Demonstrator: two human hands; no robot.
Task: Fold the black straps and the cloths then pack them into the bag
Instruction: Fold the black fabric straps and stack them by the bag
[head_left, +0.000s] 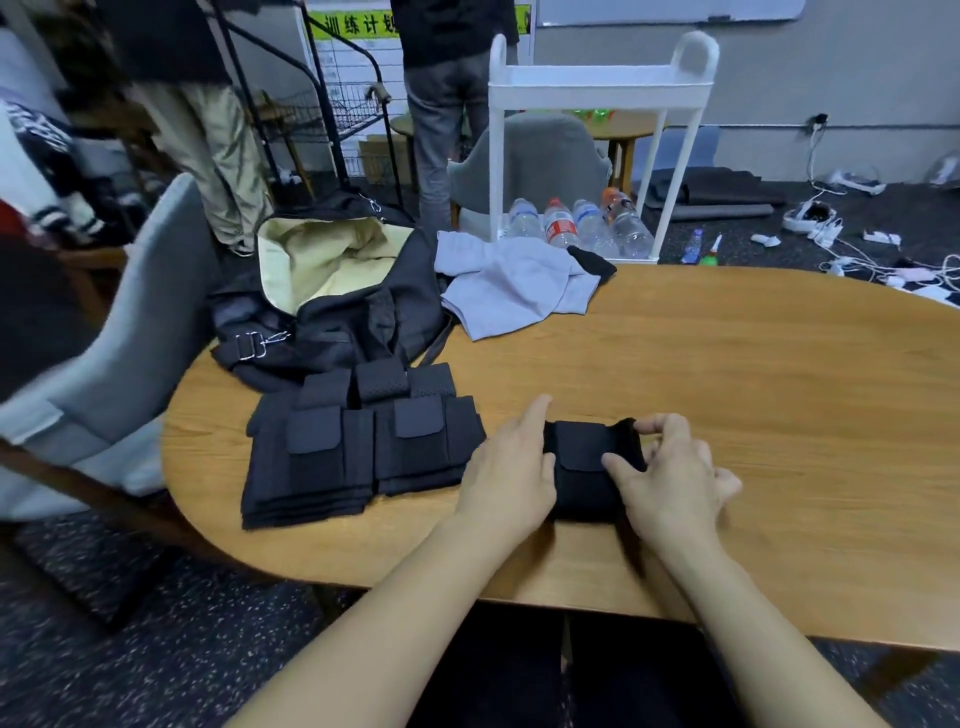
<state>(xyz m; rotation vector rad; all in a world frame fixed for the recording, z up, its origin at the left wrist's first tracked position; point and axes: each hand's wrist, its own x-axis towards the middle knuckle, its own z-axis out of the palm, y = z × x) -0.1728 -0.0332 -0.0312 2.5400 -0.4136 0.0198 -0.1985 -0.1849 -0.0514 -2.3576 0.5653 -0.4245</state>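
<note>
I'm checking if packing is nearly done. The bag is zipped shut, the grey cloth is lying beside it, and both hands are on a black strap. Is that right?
Not quite. The head view shows the bag wide open, its pale lining showing. The rest holds: the grey cloth lies beside it on the table, and the left hand and right hand are both on a black strap.

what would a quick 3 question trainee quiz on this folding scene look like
1. True or false: the bag is zipped shut.
2. Which hand pinches the top edge of the black strap? A left hand B right hand
3. What lies on the table just right of the bag?

Key: 1 false, it gapes open. 2 B. 3 the grey cloth.
</note>
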